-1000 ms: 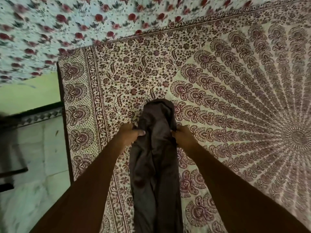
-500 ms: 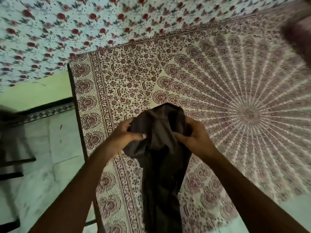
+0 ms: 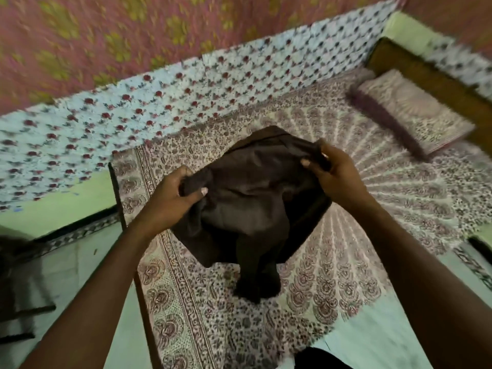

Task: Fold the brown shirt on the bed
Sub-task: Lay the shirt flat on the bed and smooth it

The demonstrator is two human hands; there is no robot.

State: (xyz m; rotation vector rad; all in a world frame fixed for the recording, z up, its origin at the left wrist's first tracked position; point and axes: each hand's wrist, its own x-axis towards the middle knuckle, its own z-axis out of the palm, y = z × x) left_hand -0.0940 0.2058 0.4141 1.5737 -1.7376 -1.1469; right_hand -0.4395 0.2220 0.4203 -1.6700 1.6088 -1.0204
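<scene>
At lower centre, the tail of the crumpled dark brown cloth shirt (image 3: 253,206) seems to reach the maroon-printed bed (image 3: 359,262). Its long axis rises away to mid-frame, where the nearer left grip (image 3: 170,199) and the farther right grip (image 3: 339,177) each pinch a top edge.

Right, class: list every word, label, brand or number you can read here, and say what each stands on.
None can be read.
The brown shirt, gripped by the left hand and the right hand, shows no tag or print.
The bedsheet, the pillow and the flowered wall cloth bear only patterns; the picture is blurred.
</scene>
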